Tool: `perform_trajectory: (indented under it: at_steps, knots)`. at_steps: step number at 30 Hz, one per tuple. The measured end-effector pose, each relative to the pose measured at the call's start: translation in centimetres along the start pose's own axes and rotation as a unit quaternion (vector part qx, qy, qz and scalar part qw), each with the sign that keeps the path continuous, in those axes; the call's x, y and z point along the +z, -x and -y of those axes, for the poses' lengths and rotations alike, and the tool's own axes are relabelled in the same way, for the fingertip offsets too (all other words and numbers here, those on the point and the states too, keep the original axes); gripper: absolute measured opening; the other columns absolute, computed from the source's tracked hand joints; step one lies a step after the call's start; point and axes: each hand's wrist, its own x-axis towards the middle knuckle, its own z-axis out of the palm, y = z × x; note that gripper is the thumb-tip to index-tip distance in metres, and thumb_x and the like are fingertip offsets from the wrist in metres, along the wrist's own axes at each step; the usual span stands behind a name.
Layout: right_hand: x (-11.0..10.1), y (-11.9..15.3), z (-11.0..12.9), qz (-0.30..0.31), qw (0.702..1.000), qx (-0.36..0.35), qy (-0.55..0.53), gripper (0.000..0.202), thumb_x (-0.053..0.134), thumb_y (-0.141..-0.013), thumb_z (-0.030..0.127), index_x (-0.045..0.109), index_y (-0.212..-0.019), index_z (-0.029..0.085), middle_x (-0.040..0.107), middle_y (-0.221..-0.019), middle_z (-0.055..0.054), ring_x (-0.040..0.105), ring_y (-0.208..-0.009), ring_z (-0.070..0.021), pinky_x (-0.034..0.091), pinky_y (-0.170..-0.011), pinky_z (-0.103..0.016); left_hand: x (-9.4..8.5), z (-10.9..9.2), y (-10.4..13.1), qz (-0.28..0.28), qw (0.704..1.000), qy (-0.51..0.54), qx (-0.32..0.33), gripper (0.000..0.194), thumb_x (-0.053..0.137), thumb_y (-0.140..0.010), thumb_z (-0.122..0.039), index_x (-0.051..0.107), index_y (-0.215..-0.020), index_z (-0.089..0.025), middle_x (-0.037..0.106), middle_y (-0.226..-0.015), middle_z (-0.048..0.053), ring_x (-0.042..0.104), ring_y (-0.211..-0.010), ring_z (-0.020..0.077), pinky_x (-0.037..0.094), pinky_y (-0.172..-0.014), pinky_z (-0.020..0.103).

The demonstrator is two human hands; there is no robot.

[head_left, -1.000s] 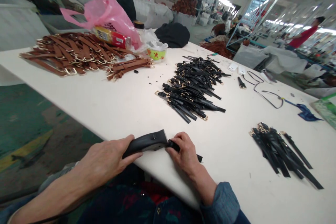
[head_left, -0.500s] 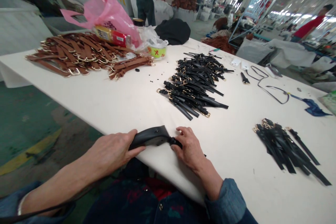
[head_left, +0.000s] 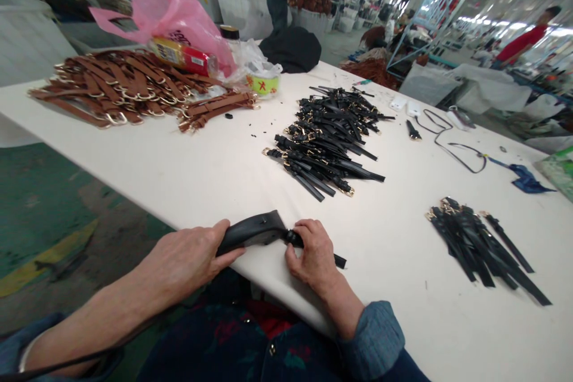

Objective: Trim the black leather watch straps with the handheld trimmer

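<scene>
- Here, our left grip (head_left: 199, 253) is closed around a black handheld tool (head_left: 253, 231) at the desk's (head_left: 201, 179) near edge.
- Our right grip (head_left: 313, 253) pinches a black strap (head_left: 340, 261) at the tool's tip.
- Black buckled straps (head_left: 331, 137) lie beyond our hands.

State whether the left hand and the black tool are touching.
Touching. The head view shows the left hand gripping the black tool between thumb and fingers.

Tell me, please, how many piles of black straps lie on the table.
2: the large pile mid-table, and the smaller pile to its right, nearer the camera.
</scene>
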Motion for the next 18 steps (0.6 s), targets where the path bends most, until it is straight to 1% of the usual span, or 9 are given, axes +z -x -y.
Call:
perform_trajectory:
  at_steps: [4, 8, 13, 18]
  knots:
    - [0.03, -0.2, 0.4, 0.011, 0.998, -0.008, 0.054, 0.016, 0.056, -0.074, 0.016, 0.061, -0.089, 0.017, 0.061, -0.097, -0.012, 0.053, -0.093, -0.0256, 0.05, -0.085, -0.041, -0.05, -0.18, 0.22, 0.01, 1.0, -0.01, -0.002, 0.052, 0.035, -0.091, -0.065, 0.058, -0.1, -0.02, 0.074, -0.078, 0.015, 0.074, -0.08, 0.0384, 0.051, -0.066, 0.043]
    - [0.03, -0.3, 0.58, 0.011, 0.997, -0.02, 0.071, 0.015, 0.053, -0.074, 0.016, 0.057, -0.088, 0.017, 0.057, -0.096, -0.013, 0.051, -0.093, -0.0267, 0.051, -0.085, -0.042, -0.25, -0.29, 0.2, 0.009, 1.0, -0.012, 0.002, 0.051, 0.035, -0.092, -0.063, 0.058, -0.102, -0.019, 0.075, -0.08, 0.016, 0.074, -0.083, 0.0387, 0.053, -0.069, 0.044]
    - [0.27, -0.48, 0.85, 0.016, 0.997, -0.02, 0.07, 0.021, 0.052, -0.071, 0.013, 0.055, -0.092, 0.016, 0.054, -0.104, -0.016, 0.05, -0.1, -0.0287, 0.053, -0.088, -0.045, -0.52, -0.46, -0.02, 0.004, 1.0, -0.009, 0.002, 0.05, 0.039, -0.091, -0.062, 0.06, -0.102, -0.017, 0.075, -0.079, 0.017, 0.074, -0.081, 0.0389, 0.053, -0.069, 0.044]
    - [0.48, -0.56, 0.87, 0.016, 0.997, -0.019, 0.072, 0.026, 0.053, -0.07, 0.011, 0.055, -0.095, 0.014, 0.052, -0.114, -0.019, 0.047, -0.109, -0.0314, 0.052, -0.093, -0.049, -0.55, -0.59, 0.07, -0.009, 1.0, -0.006, 0.0, 0.049, 0.042, -0.09, -0.06, 0.061, -0.102, -0.017, 0.076, -0.085, 0.019, 0.074, -0.083, 0.0398, 0.054, -0.07, 0.045]
